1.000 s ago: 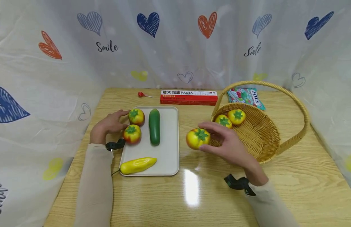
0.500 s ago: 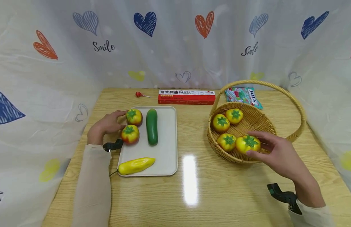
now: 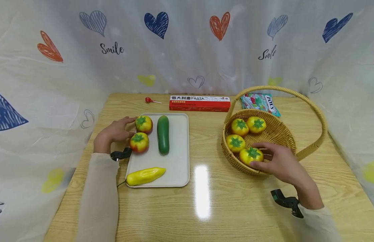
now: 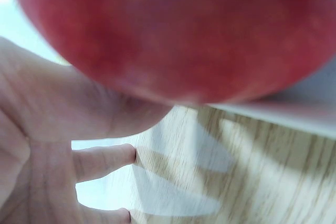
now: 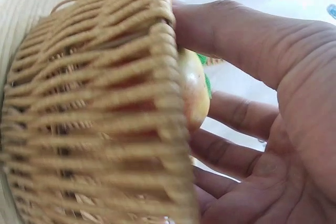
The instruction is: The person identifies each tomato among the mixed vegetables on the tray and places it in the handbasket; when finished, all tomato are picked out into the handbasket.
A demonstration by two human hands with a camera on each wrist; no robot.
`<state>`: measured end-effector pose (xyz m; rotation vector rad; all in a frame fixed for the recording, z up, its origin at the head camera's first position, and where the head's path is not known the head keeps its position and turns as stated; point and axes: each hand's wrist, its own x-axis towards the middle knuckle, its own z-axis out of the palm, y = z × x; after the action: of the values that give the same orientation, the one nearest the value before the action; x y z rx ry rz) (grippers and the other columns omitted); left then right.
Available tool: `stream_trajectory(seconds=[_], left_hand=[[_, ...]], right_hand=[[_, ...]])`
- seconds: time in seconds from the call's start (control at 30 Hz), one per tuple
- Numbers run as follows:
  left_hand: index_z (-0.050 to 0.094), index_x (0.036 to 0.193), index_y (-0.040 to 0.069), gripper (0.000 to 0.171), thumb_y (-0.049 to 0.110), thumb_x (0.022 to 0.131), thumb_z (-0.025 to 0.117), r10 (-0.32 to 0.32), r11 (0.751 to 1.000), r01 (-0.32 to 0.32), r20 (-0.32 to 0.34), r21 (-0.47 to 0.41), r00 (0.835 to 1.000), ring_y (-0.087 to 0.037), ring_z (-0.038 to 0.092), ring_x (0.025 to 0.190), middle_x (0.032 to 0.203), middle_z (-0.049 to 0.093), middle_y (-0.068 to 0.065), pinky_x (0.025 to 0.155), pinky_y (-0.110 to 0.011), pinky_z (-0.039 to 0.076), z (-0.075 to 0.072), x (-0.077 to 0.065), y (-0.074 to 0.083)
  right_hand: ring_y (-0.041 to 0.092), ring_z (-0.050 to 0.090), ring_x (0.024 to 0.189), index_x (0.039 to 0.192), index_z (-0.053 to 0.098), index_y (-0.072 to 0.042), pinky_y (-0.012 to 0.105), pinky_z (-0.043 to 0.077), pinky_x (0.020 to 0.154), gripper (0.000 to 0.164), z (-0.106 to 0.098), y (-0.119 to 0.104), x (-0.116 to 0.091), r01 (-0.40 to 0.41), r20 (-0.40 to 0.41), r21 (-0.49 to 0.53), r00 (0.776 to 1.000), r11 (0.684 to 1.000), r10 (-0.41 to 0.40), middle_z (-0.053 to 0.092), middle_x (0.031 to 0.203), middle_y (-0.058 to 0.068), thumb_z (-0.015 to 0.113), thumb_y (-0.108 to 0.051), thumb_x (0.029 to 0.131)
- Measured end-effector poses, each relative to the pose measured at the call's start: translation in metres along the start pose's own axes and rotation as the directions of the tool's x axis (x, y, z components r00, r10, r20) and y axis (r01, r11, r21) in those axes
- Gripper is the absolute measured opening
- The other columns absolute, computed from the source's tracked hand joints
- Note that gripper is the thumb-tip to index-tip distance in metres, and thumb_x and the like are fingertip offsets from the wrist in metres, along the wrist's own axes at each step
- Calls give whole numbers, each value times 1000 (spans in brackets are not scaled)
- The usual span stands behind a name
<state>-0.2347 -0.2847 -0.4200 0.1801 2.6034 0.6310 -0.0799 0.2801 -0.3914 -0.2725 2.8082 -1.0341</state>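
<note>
In the head view my right hand (image 3: pixel 279 161) reaches into the wicker basket (image 3: pixel 235 164) and holds a yellow-red tomato (image 3: pixel 251 155) between thumb and fingers, low at the near left side. Several more tomatoes lie in the basket, one of them the tomato (image 3: pixel 235 143) just behind the held one. The right wrist view has the basket wall (image 5: pixel 94 108) hiding most of the tomato (image 5: pixel 194 90). My left hand (image 3: pixel 115 131) rests at the tray's left edge, fingers spread, touching the front tomato (image 3: pixel 139 142); a back tomato (image 3: pixel 143 124) sits beside it. In the left wrist view the thumb lies against a tomato's red underside (image 4: pixel 184 35).
A white tray (image 3: pixel 178 168) carries a green cucumber (image 3: pixel 163 135) and a yellow pepper (image 3: pixel 146 176). Along the back lie a lollipop (image 3: pixel 148 100), a pasta box (image 3: pixel 199 103) and a candy bag (image 3: pixel 261 103). The basket's tall handle (image 3: pixel 321 124) arches above it.
My right hand has carried a tomato from the table side of the basket over and down into it. Tomatoes inside have shifted a little. The left hand has stayed in place.
</note>
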Motion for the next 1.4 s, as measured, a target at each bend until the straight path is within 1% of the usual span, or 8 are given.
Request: stream_trajectory(seconds=[0.33,0.53,0.7,0.73,0.9,0.97,1.17,1.4], left_hand=[[31,173,9,77,22,105,64,9,1000,-9,-3,9,1000,-65,14,161,178,13,-36,127,-83,11,0,0,-1],[32,172,9,77,22,104,66,14,1000,-14,-4,8,1000,-68,13,160,178,14,-36,126,-84,13,0,0,-1],[32,172,8,77,21,104,65,12,1000,-12,-4,5,1000,-68,12,160,178,14,-36,127,-84,12,0,0,-1],[32,172,8,77,21,104,65,11,1000,-11,-4,6,1000,-68,12,160,178,14,-37,126,-84,11,0,0,-1],[31,173,9,78,21,104,65,-1,1000,1,2,3,1000,-70,9,159,178,13,-36,126,-85,13,-1,0,0],[31,173,10,78,22,104,65,-5,1000,5,4,1,1000,-70,8,159,178,13,-36,125,-85,13,-2,-1,0],[31,173,11,78,23,105,66,-4,1000,4,1,-4,1000,-72,7,158,179,13,-35,125,-86,13,-3,0,-2],[32,173,12,77,22,105,67,-7,1000,7,1,-22,1000,-72,6,158,179,13,-34,124,-87,13,-2,0,-2]], right_hand=[[43,75,123,141,72,-14,59,63,101,56,15,2,16,35,11,-14,999,999,-35,73,140,18,90,-34,93],[42,73,128,147,69,-9,60,60,105,63,9,3,13,43,35,-21,999,999,-42,73,143,18,89,-35,94],[46,71,129,150,67,-8,64,58,105,67,1,-6,11,36,-11,-49,999,998,-37,71,147,20,87,-40,95],[45,72,129,150,67,-9,62,59,105,66,1,-9,12,44,-30,-55,999,997,-46,71,147,19,87,-40,95],[41,72,131,150,68,-12,17,56,106,61,12,-28,25,158,-98,11,983,987,-156,73,146,13,88,-31,95],[36,71,135,151,68,-15,13,50,109,62,21,-40,34,214,-100,56,973,975,-208,72,148,9,88,-29,95],[28,66,141,153,66,-20,51,52,121,65,54,-81,71,317,-42,211,948,925,-315,69,153,0,90,-31,94],[28,69,138,149,70,-14,45,53,121,61,98,-119,122,393,-34,362,912,845,-409,71,151,7,90,-25,93]])
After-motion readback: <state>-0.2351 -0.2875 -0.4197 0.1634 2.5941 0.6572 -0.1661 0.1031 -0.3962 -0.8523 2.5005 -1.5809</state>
